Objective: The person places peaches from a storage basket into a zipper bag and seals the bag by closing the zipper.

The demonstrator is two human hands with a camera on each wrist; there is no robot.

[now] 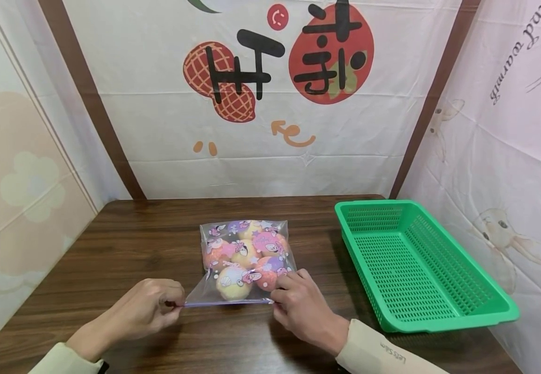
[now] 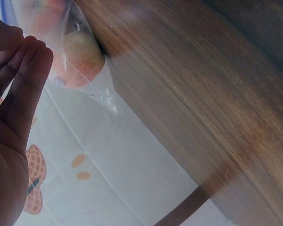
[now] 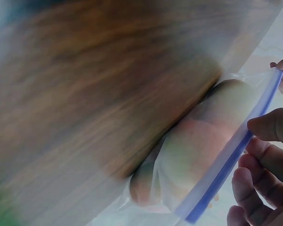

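A clear zip bag (image 1: 244, 259) printed with cartoon figures lies on the dark wooden table (image 1: 148, 244), filled with several round pink and yellow balls. Its blue zip strip (image 1: 228, 303) faces me. My left hand (image 1: 150, 307) pinches the strip's left end. My right hand (image 1: 298, 306) pinches the right end, fingers resting on the bag's near corner. In the right wrist view the blue zip strip (image 3: 231, 160) runs past my fingertips (image 3: 269, 127), with balls (image 3: 203, 146) behind the plastic. The left wrist view shows my fingers (image 2: 23, 80) beside the bag (image 2: 75, 52).
A green perforated plastic basket (image 1: 420, 265), with nothing in it, stands on the table at the right. Printed white cloth sheets hang behind and on both sides. The table's front edge is close to my wrists.
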